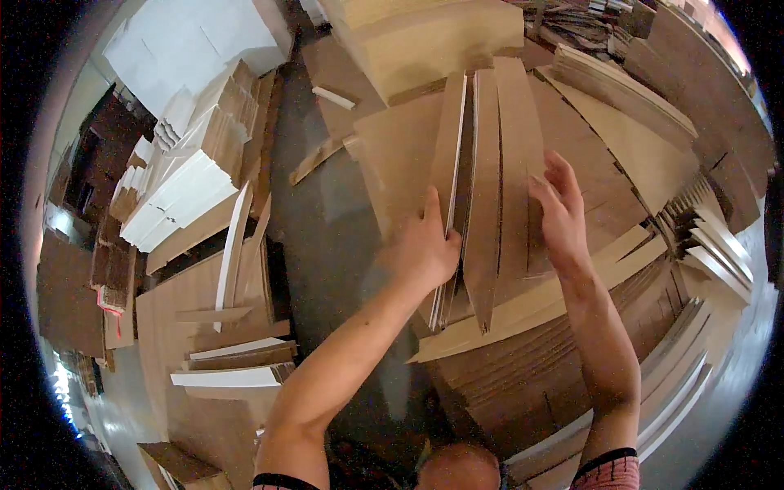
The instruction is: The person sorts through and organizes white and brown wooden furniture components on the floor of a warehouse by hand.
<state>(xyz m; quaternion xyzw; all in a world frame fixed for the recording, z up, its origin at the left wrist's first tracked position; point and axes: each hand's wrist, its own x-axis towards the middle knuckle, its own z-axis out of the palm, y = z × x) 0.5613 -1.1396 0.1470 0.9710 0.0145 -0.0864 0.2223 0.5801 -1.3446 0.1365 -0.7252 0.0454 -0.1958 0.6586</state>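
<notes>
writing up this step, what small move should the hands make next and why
Probably bring the right hand inward against the right strip: it is open at that strip's side, the left hand is on the left strip, and that one stands apart from the middle strip, so squeezing might even them up.

A person's short sleeves show at the lower edge, ending above the elbows. The right sleeve (614,474) is pinkish red, patterned with thin dark lines and finished with a narrow black band. The left sleeve (279,481) shows a matching black edge and a sliver of similar cloth. Left forearm (353,341) and right forearm (606,343) are bare, the left with one small spot. The left hand (425,253) and right hand (563,219) are bare too.
</notes>
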